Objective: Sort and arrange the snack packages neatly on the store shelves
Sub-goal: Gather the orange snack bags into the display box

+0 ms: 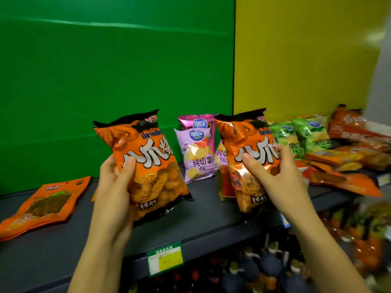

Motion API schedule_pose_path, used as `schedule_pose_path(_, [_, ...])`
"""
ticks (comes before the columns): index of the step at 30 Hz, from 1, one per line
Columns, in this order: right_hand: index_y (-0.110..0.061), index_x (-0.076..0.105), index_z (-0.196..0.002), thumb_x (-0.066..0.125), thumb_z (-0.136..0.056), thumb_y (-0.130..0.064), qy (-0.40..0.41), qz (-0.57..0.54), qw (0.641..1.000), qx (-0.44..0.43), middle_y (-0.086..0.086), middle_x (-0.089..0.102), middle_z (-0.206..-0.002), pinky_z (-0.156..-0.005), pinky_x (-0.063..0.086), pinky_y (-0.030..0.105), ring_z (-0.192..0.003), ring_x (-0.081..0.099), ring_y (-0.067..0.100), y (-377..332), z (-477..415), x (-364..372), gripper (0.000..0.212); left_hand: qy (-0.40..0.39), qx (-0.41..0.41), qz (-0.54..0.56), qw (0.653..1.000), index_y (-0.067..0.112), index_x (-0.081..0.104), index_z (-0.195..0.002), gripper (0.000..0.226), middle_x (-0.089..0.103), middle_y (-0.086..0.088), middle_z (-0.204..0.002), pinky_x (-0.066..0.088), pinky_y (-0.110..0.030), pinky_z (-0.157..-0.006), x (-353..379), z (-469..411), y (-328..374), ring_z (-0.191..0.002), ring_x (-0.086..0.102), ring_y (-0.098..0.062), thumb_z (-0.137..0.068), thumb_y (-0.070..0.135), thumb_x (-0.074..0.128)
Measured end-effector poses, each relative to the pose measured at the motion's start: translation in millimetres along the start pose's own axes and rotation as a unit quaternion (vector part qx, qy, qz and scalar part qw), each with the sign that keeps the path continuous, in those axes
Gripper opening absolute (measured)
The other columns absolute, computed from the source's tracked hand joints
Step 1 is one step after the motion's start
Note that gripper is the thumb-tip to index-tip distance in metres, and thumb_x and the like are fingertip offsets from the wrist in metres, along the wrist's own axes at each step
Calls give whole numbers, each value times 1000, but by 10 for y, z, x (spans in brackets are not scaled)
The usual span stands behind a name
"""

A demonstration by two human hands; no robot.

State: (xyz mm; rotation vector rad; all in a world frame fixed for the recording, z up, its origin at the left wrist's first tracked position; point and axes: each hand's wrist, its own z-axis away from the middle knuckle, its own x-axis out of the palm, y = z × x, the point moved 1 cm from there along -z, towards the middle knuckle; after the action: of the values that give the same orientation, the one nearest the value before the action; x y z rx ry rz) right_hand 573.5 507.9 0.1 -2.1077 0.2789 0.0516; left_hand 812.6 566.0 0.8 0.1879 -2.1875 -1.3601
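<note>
Bags (pixel 152 166) (pixel 243 140), two orange, left hand (pixel 114 187) grip clamped on one, right hand (pixel 279 174) on another

A shop aisle: dark shelf (pixel 211 212) of snack packets (pixel 311 134), price label (pixel 165 258) on its edge.

Green back panel (pixel 105 70) fills left and centre; yellow back panel (pixel 306 60) adjoins it on right, vertical seam between. Pale grey pillar (pixel 380 81) at far right, blurred. Green-framed price label (pixel 165 259) with yellow patch, low centre. Dark capped bottles (pixel 268 265) crowded just right of label, below it.
</note>
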Motion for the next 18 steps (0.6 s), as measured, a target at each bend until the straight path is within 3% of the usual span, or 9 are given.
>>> schedule_pose_path(5, [-30,50,-116,66,-52,-65,72,25,997,30,-22,61,-105,-95,49,37,-102,61,7,202,-49,-956,75,-113,-37,46,992,13,57,-120,30,75,2,-98,58,-23,-62,845,119,-200,-84,72,-9,-93,20,46])
schedule_pose_path(9, [-42,54,-93,68,-53,-63,101,63,991,58,-22,63,-101,-96,49,40,-98,62,7,421,-44,-1864,47,-175,-57,79,980,17,62,-112,25,75,5,-95,59,-23,-64,1641,389,-461,-88,71,-9,-94,17,44])
schedule_pose_path(13, [-35,58,-111,70,-69,-49,150,84,982,81,-14,66,-105,-96,48,41,-103,63,16,658,-69,-2809,45,-208,-95,90,969,14,59,-121,30,73,-4,-107,60,-33,-72,2430,750,-787,-93,71,-16,-94,19,45])
schedule_pose_path(18, [-32,55,-109,68,-75,-43,176,97,974,101,-12,64,-101,-86,47,34,-99,62,17,951,-106,-3757,39,-228,-142,88,959,13,58,-124,34,71,-10,-112,55,-47,-83,3300,1248,-1214,-99,69,-23,-94,23,47])
